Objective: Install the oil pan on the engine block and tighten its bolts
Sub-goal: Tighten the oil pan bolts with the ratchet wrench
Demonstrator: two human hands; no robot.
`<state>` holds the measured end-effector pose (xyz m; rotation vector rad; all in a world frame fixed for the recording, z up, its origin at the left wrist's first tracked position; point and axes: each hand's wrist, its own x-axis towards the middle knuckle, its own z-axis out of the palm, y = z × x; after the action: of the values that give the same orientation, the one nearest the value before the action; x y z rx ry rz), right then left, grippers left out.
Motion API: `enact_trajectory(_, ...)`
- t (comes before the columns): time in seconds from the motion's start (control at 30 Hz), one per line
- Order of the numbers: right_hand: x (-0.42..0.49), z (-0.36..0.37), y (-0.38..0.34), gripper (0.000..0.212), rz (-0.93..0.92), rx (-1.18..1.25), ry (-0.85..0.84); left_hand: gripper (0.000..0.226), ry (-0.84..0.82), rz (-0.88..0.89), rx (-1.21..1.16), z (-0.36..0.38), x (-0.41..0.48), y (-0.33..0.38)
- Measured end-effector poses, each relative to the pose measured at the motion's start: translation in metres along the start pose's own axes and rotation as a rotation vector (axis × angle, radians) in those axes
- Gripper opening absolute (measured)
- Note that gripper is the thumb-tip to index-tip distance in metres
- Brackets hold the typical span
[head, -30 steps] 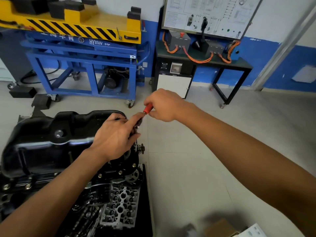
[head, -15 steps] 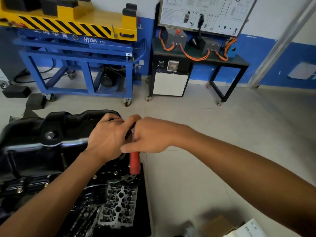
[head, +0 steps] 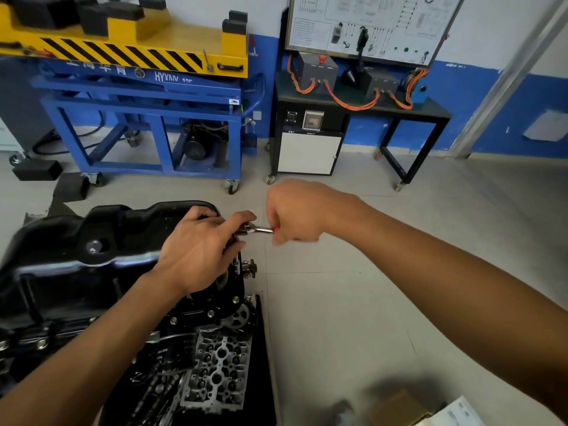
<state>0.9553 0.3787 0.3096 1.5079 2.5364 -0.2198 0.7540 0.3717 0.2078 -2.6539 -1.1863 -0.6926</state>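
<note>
Head: left hand (head: 196,253) pinches ratchet (head: 261,230) at oil pan (head: 92,229), right hand (head: 295,210) grips its handle

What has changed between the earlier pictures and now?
The right hand swung the ratchet: its handle pointed away a second ago, toward the person half a second ago, and now out to the right. The left hand stayed on the ratchet head at the oil pan corner. Nothing was released.

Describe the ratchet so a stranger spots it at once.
Start at the black oil pan, lower left. At its right edge the left hand covers the tool's head, and the ratchet runs level to the right hand. Only chrome shaft with a red grip.
</note>
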Motion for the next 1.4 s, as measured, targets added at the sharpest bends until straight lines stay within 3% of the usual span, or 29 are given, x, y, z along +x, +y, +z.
enact_trajectory(0.1, 0.012, 0.0, 0.005, 0.014, 0.053, -0.028, 0.184, 0.054, -0.007, -0.007, 0.019, 0.0, 0.001, -0.001)
enact_trajectory(0.23, 0.017, 0.009, 0.003, 0.022, 0.013, -0.055, 0.251, 0.06, -0.002, -0.007, 0.02, 0.001, 0.0, -0.001)
enact_trajectory(0.53, -0.019, 0.018, -0.005, 0.036, 0.011, 0.026, 0.138, 0.04, 0.032, -0.038, 0.066, 0.003, 0.001, 0.004)
enact_trajectory(0.7, -0.027, 0.02, -0.038, 0.054, -0.099, 0.194, 0.032, 0.044, 0.017, -0.025, 0.061, -0.003, 0.001, 0.007)
enact_trajectory(0.9, -0.024, 0.024, -0.05, 0.06, -0.105, 0.338, -0.01, 0.046, 0.005, -0.011, 0.026, -0.006, 0.0, 0.006)
enact_trajectory(1.0, -0.021, 0.024, -0.042, 0.055, -0.097, 0.411, -0.021, 0.039, 0.018, -0.029, 0.024, -0.002, 0.001, 0.003)
enact_trajectory(1.07, -0.02, 0.018, -0.032, 0.041, -0.083, 0.411, -0.04, 0.049, 0.024, -0.045, 0.015, 0.001, 0.002, 0.003)
enact_trajectory(1.2, -0.014, 0.001, -0.006, 0.022, -0.043, 0.227, -0.106, 0.05, 0.024, -0.026, 0.02, 0.003, 0.001, 0.001)
enact_trajectory(1.4, 0.018, 0.001, 0.006, 0.012, 0.073, -0.005, 0.191, 0.055, -0.013, -0.034, 0.035, 0.001, 0.0, 0.0)
